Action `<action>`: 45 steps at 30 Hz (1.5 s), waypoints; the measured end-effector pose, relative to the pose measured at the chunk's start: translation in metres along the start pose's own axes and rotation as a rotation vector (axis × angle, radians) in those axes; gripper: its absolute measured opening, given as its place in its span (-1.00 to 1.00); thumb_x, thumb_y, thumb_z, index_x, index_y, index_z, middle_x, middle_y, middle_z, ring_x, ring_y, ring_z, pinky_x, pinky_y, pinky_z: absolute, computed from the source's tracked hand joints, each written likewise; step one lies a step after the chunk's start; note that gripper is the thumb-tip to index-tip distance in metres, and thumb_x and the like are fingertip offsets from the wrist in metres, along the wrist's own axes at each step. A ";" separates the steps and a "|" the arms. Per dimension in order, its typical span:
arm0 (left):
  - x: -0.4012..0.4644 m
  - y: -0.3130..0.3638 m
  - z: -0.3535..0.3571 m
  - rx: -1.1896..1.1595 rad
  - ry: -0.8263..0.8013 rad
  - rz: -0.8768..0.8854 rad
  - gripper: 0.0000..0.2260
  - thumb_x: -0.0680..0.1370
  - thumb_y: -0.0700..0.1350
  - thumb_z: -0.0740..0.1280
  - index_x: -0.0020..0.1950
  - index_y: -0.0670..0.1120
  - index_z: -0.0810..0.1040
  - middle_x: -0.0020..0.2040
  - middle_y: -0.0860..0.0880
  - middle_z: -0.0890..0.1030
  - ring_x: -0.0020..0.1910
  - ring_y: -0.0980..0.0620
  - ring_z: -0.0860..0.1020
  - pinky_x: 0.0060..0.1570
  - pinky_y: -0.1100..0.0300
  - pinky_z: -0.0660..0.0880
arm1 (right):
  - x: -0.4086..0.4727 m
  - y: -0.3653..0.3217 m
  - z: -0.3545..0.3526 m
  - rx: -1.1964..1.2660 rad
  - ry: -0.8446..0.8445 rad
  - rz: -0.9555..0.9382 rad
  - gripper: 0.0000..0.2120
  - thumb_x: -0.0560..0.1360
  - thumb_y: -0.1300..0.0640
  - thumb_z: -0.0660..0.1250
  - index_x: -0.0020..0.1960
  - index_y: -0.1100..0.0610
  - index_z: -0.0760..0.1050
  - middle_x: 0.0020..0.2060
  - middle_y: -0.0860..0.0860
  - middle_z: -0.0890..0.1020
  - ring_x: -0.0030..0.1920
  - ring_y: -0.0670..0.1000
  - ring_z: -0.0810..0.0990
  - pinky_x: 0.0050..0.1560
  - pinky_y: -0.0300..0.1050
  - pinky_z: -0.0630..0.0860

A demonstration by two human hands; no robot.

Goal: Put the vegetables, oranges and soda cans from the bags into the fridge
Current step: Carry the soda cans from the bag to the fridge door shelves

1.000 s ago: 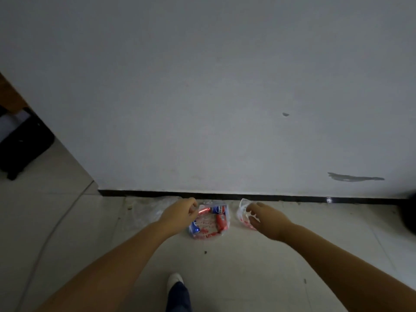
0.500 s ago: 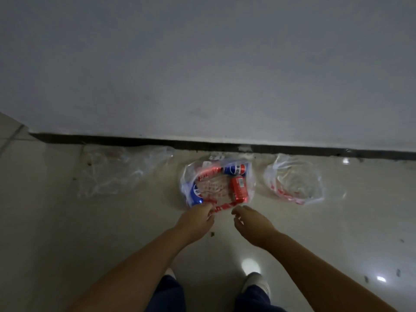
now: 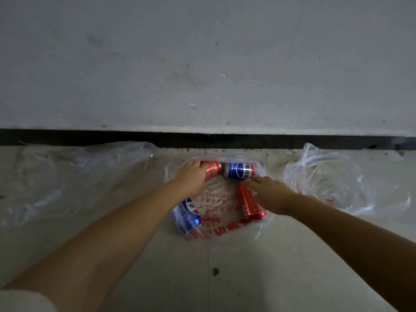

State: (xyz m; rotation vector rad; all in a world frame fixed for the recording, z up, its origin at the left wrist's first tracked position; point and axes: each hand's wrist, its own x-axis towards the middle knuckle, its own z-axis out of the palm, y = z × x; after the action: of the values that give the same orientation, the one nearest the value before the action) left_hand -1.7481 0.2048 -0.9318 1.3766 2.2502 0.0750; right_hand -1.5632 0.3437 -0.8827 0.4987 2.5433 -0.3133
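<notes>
Both hands were down in the printed bag on the floor, left hand curled over the far red can, right hand wrapped on the near red can, presumably grabbing 2 per trip; 2 blue cans lay loose beside them.

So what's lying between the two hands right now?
In the head view, the blue can lies on its side between left hand and right hand, inside the bag.

Scuffed white wall, tiled floor
</notes>
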 end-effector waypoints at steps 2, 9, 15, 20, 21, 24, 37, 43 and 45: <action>-0.005 -0.009 0.004 0.008 -0.014 -0.068 -0.36 0.53 0.05 0.31 0.52 -0.05 0.10 0.49 -0.13 0.22 0.42 -0.11 0.28 0.37 0.01 0.31 | -0.007 0.007 0.004 0.116 -0.025 0.070 -0.58 0.59 0.02 0.15 0.44 0.02 0.23 0.32 0.08 0.46 0.26 0.07 0.49 0.28 0.00 0.45; 0.003 -0.040 0.022 -0.229 -0.177 -0.190 -0.73 0.45 0.01 0.43 0.07 -0.06 0.49 -0.06 -0.03 0.60 -0.14 0.06 0.55 -0.10 0.22 0.49 | -0.007 0.033 0.050 0.213 -0.281 0.187 -0.60 0.56 0.05 0.22 0.34 0.17 0.30 0.18 0.10 0.56 0.11 0.04 0.56 0.06 -0.22 0.45; -0.007 -0.026 0.038 -0.510 -0.161 -0.125 -0.86 0.50 -0.02 0.36 0.00 -0.04 0.56 -0.11 0.01 0.64 -0.10 0.08 0.61 0.04 0.11 0.54 | 0.001 0.018 0.055 0.677 -0.270 0.154 -0.62 0.54 0.17 0.31 0.32 0.24 0.38 0.19 0.13 0.58 0.06 -0.02 0.57 -0.22 -0.56 0.38; -0.006 -0.013 0.027 -0.719 -0.298 -0.176 -0.90 0.56 0.02 0.28 0.03 0.04 0.51 -0.09 0.05 0.60 -0.12 0.14 0.54 -0.13 0.29 0.42 | 0.024 0.002 0.042 0.390 -0.186 0.046 -0.70 0.57 0.22 0.19 0.29 0.18 0.44 0.18 0.09 0.55 0.14 0.04 0.54 0.03 -0.46 0.41; -0.003 -0.017 0.025 -0.670 -0.284 -0.168 -0.85 0.56 0.06 0.27 0.05 0.04 0.53 -0.07 0.05 0.60 -0.11 0.13 0.55 -0.11 0.28 0.42 | 0.029 0.004 0.037 0.315 -0.095 0.095 -0.73 0.56 0.22 0.18 0.24 0.16 0.47 0.14 0.09 0.56 0.11 0.05 0.56 0.10 -0.29 0.48; 0.006 -0.020 0.016 -0.657 -0.204 -0.113 -0.80 0.54 0.08 0.30 0.11 0.05 0.53 -0.01 0.08 0.62 -0.03 0.11 0.58 -0.02 0.24 0.50 | 0.041 0.017 0.023 0.316 0.186 0.281 -0.81 0.59 0.17 0.15 0.11 0.15 0.50 -0.04 0.08 0.60 -0.05 0.04 0.60 0.03 -0.11 0.56; 0.090 0.016 -0.025 -0.624 -0.237 -0.263 -0.39 0.54 0.34 -0.06 0.38 -0.02 0.39 0.26 -0.16 0.51 0.22 -0.14 0.49 0.23 -0.02 0.39 | 0.076 0.055 0.018 0.940 0.130 0.474 -0.61 0.65 0.03 0.01 0.41 0.14 0.30 0.29 0.19 0.46 0.27 0.17 0.44 0.25 0.03 0.40; 0.077 -0.019 0.000 -1.138 -0.413 -0.339 -0.65 0.62 0.09 0.09 0.25 -0.06 0.47 0.10 -0.06 0.59 0.24 -0.07 0.46 0.36 -0.06 0.30 | 0.079 0.061 0.027 1.213 -0.065 0.554 -0.77 0.62 0.04 0.08 0.15 0.11 0.42 0.03 0.12 0.55 0.07 0.15 0.51 0.06 0.08 0.51; 0.062 -0.033 0.014 -1.325 -0.346 -0.379 -0.71 0.63 0.03 0.11 0.18 -0.08 0.50 0.17 -0.08 0.57 0.21 -0.04 0.49 0.32 0.02 0.34 | 0.077 0.056 0.037 1.253 -0.139 0.592 -0.76 0.63 0.02 0.08 0.04 0.12 0.45 -0.12 0.10 0.55 -0.05 0.11 0.53 -0.04 0.01 0.49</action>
State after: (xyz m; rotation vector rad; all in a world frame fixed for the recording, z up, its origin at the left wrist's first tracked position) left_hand -1.7921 0.2385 -0.9777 0.2118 1.5054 0.9145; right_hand -1.5851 0.4044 -0.9620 1.5256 1.6539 -1.6095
